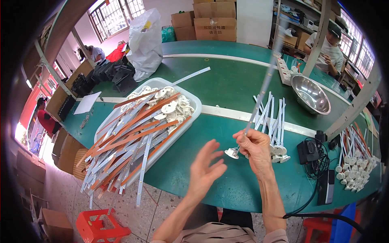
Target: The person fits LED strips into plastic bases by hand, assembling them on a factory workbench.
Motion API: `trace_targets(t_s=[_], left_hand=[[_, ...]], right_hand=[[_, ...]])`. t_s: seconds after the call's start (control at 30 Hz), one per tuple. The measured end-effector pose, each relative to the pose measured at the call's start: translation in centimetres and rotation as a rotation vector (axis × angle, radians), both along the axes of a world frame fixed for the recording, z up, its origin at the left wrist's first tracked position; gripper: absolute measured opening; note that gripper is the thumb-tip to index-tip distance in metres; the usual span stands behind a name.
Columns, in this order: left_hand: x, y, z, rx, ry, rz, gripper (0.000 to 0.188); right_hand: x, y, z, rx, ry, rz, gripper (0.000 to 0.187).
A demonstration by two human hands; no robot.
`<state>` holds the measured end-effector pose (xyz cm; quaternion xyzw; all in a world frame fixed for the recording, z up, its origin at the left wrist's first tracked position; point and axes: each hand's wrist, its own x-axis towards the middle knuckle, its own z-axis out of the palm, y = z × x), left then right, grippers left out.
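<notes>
My right hand point(256, 149) pinches a narrow pale LED strip point(265, 84), which sticks up and is smeared by motion at its top. A small round white fitting point(231, 153) hangs by thin wires just left of those fingers, over the green table. My left hand point(207, 167) is beside the fitting with its fingers apart and holds nothing. To the left, a white plastic tub point(193, 106) is heaped with white fittings point(169, 107) and with strips point(142, 170), some silvery and some orange-brown. Right of my right hand lies a small group of strips with white fittings point(279, 150).
A metal bowl point(310, 94), a power strip point(283, 69) and a black adapter point(308, 151) with coiled cable are at the right. Beyond them lies a larger bundle of strips with fittings point(353, 172). A white plastic bag point(145, 46) stands behind the tub. A person point(327, 50) sits far right.
</notes>
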<state>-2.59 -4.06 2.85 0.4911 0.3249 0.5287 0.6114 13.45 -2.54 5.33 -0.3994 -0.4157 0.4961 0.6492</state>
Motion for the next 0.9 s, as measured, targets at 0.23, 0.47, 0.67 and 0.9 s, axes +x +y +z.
trace_targets(t_s=[0.23,0.47,0.67,0.9], left_hand=[[1.5,1.6,-2.1,-0.229,-0.232,-0.21,0.05],[0.8,1.7,-2.4,-0.255,-0.254,-0.164,0.043],[0.5,1.7,-2.1,-0.311,-0.164,-0.17,0.041],[0.6,1.7,-2.2,-0.313,-0.091,-0.183,0.037]], right_hand=[[-1.0,-0.3,-0.1,-0.045,-0.143,-0.023,0.01],[-1.3,-0.1,-0.8,-0.101,-0.251,-0.026,0.009],[-1.0,0.0,-0.8,-0.083,-0.286,0.023,0.009],[-1.0,0.2,-1.4,-0.12,-0.323,0.06,0.01]])
